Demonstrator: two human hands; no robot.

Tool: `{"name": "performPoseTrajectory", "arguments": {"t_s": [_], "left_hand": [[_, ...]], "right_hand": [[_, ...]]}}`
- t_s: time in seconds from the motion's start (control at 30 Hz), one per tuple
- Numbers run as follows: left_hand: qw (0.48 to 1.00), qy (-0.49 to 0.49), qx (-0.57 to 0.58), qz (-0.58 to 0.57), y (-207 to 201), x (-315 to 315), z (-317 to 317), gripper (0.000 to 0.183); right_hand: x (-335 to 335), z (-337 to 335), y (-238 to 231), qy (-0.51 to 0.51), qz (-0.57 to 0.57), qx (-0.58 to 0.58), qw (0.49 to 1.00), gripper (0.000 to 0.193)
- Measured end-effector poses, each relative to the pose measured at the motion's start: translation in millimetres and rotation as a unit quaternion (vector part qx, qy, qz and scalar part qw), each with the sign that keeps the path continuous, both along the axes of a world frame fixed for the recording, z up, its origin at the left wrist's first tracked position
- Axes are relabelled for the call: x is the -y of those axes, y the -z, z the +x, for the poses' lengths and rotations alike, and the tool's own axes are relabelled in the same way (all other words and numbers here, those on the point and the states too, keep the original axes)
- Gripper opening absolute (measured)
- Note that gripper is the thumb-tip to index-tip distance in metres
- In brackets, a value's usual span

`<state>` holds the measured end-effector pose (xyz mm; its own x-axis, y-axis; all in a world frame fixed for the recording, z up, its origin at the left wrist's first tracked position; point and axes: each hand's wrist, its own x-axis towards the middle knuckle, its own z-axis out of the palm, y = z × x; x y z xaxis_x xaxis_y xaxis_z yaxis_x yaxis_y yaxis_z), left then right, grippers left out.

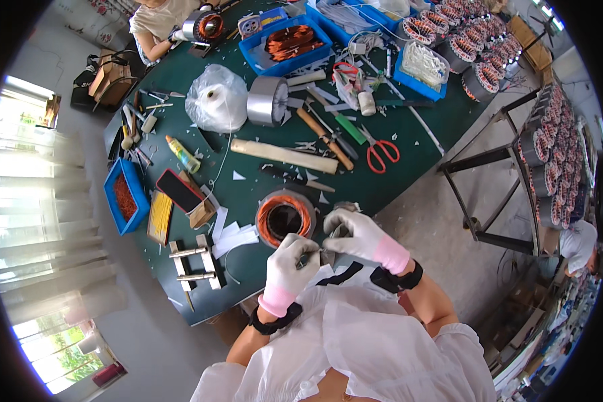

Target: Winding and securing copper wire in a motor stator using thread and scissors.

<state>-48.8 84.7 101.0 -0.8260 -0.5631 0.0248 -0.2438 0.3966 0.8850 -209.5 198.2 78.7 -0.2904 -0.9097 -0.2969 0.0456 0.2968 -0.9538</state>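
Note:
A motor stator [260,216] with a ring of orange copper windings and a dark hollow bore stands upright at the near edge of the green table. Both my hands wear white gloves with pink cuffs. My left hand [289,269] is just in front of the stator, its fingers curled into a pinch. To the stator's right, my right hand [360,234] also has its fingers bent together. Between the two hands is something small and greyish, too unclear to name. A second greyish piece shows behind my right fingers, mostly covered.
Beyond the stator lie a pale wooden rod [285,155], red-handled scissors [382,156] and a bare grey stator core [264,102]. To the left are a phone [179,191], white paper strips [236,240] and a metal frame [195,262]. A black rack [492,167] stands right; another person [157,30] works far left.

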Motion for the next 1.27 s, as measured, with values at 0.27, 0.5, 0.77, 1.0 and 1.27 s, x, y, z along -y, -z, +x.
{"name": "performPoseTrajectory", "arguments": {"t_s": [0.27, 0.5, 0.77, 1.0, 1.27], "left_hand": [[0.925, -0.105, 0.048, 0.362, 7.6, -1.3, -16.7, 0.012], [0.851, -0.255, -0.009, 0.46, 3.6, -20.4, -15.1, 0.014], [0.823, -0.297, -0.044, 0.483, -8.3, -11.0, -23.9, 0.007], [0.803, -0.155, -0.106, 0.566, -10.4, 20.4, -25.7, 0.061], [0.815, -0.039, -0.075, 0.573, -7.3, 22.7, 2.9, 0.069]], "right_hand": [[52.5, -256.6, 152.0, 0.315, -0.036, -0.236, 0.919, 0.015], [132.6, -353.1, 217.1, 0.268, 0.256, -0.504, 0.78, 0.029], [111.7, -351.4, 224.1, 0.294, 0.001, -0.431, 0.853, 0.029], [50.8, -116.2, 15.6, -0.016, 0.007, 0.162, 0.987, 0.019], [43.2, -2.5, -12.1, -0.081, -0.089, 0.064, 0.991, 0.022]]}}
